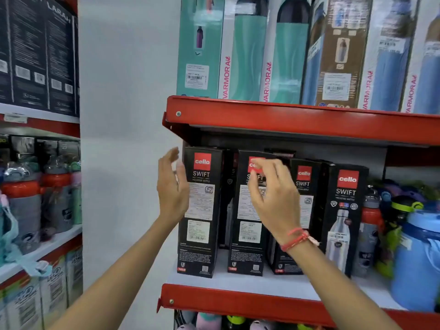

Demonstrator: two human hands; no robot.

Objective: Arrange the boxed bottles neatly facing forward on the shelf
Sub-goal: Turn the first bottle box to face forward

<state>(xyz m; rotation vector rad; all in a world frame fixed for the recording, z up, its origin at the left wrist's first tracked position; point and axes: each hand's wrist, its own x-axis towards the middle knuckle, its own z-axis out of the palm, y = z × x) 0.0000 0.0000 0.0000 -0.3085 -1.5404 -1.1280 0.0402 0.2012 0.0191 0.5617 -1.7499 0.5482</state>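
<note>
Several black Cello Swift bottle boxes stand upright on the white middle shelf (238, 285). The leftmost box (202, 210) shows its label side with barcodes. So does the second box (247, 236). A third box (307, 186) stands behind my right wrist. The rightmost box (342, 215) shows a steel bottle picture. My left hand (172, 186) is open, palm toward the left side of the leftmost box, just apart from it. My right hand (273, 198) hovers in front of the second box, fingers spread and curled, holding nothing.
A red shelf lip (297, 120) runs right above the boxes, carrying tall Varmora boxes (247, 55). Loose bottles (371, 225) and a blue jug (416, 258) crowd the shelf's right end. A white wall lies to the left, then another rack of bottles (26, 198).
</note>
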